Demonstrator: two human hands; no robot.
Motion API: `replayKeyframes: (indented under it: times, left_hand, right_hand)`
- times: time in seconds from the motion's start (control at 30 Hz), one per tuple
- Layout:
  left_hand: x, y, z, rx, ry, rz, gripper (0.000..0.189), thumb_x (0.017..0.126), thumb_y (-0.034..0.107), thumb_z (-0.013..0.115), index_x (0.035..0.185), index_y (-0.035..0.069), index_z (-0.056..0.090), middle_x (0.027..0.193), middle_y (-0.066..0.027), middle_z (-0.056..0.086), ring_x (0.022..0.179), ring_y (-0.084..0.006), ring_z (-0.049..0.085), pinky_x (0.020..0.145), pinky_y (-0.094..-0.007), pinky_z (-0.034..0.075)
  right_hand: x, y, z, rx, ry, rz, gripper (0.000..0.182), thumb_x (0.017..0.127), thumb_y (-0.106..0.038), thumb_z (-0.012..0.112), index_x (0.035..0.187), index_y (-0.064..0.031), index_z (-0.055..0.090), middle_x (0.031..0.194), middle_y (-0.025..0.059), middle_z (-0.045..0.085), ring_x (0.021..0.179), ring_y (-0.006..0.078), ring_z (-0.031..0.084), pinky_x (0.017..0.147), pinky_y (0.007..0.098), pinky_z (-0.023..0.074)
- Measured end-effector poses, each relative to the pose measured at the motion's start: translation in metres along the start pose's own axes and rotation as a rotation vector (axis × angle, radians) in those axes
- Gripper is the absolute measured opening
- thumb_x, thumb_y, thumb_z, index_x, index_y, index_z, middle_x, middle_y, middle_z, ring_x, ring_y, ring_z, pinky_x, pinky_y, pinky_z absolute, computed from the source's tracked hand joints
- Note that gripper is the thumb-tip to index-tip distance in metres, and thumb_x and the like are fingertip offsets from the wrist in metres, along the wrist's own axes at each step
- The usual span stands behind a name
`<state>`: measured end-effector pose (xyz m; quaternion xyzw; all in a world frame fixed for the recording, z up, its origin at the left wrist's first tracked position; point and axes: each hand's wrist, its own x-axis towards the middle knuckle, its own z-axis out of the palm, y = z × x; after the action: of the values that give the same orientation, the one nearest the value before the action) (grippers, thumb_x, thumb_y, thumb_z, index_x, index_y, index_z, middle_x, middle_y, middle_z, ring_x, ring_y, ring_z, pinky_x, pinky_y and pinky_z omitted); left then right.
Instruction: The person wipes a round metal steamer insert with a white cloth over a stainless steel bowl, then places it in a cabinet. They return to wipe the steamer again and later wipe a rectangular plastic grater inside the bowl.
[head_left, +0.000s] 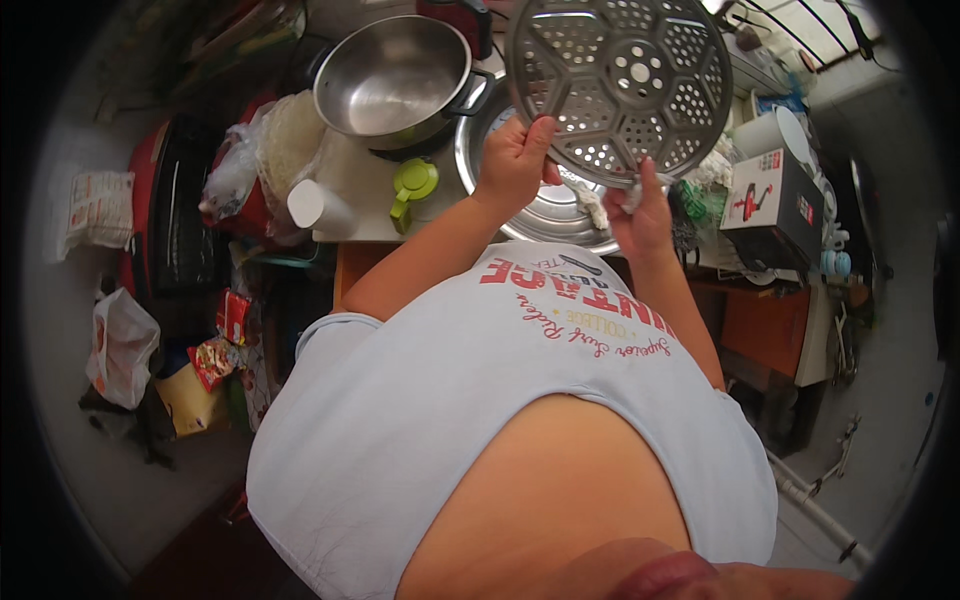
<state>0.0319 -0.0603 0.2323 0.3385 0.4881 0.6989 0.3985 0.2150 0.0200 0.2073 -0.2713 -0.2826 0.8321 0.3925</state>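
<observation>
A round perforated steel steamer tray (592, 105) is held up, tilted, in front of me. My left hand (517, 159) grips its lower left rim, thumb on the near face. At the bottom rim, my right hand (643, 214) pinches a whitish cloth (637, 193) against the edge. Below the tray lies a wide steel basin (551, 214), partly covered by the tray and my hands. Another pale cloth (592, 204) hangs within the basin. Left of the basin stands a steel pot (390, 82) with dark side handles, its inside bare.
A green plastic lid-like piece (414, 180) and a white cup (319, 206) lie on the counter (367, 217). A bulging plastic bag (289, 142) sits beside a red and black appliance (180, 202). Right of the basin are a printed box (772, 202) and a green mesh scrubber (701, 201).
</observation>
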Motion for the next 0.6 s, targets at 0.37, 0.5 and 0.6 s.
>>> replayKeyframes:
  times: [0.37, 0.5, 0.6]
  left_hand:
    - [-0.007, -0.022, -0.006, -0.1, 0.114, 0.071, 0.029, 0.103, 0.029, 0.05, 0.099, 0.002, 0.058, 0.079, -0.0044, 0.065, 0.053, -0.0086, 0.056, 0.049, -0.0214, 0.046]
    - [0.009, -0.015, -0.03, -0.289, 0.087, 0.013, 0.024, 0.102, 0.026, 0.052, 0.094, 0.004, 0.058, 0.076, -0.0059, 0.066, 0.052, -0.0097, 0.054, 0.05, -0.0225, 0.046]
    - [0.016, -0.011, -0.052, -0.275, 0.042, -0.105, 0.027, 0.101, 0.026, 0.055, 0.089, 0.003, 0.061, 0.069, -0.005, 0.063, 0.05, -0.0101, 0.054, 0.049, -0.0259, 0.045]
  right_hand:
    - [-0.012, 0.008, 0.007, -0.68, -0.189, 0.254, 0.053, 0.089, -0.056, 0.065, 0.108, -0.0066, 0.067, 0.085, -0.0018, 0.061, 0.07, 0.0081, 0.05, 0.063, 0.0247, 0.0398]
    - [-0.017, 0.006, -0.029, -0.529, -0.007, 0.153, 0.058, 0.09, -0.059, 0.061, 0.111, -0.0051, 0.066, 0.087, 0.0001, 0.063, 0.074, 0.0085, 0.055, 0.064, 0.0236, 0.0418]
    - [-0.018, 0.0, -0.049, -0.43, 0.118, 0.125, 0.054, 0.09, -0.058, 0.06, 0.107, -0.0066, 0.064, 0.086, -0.0007, 0.063, 0.072, 0.0077, 0.056, 0.062, 0.0225, 0.0431]
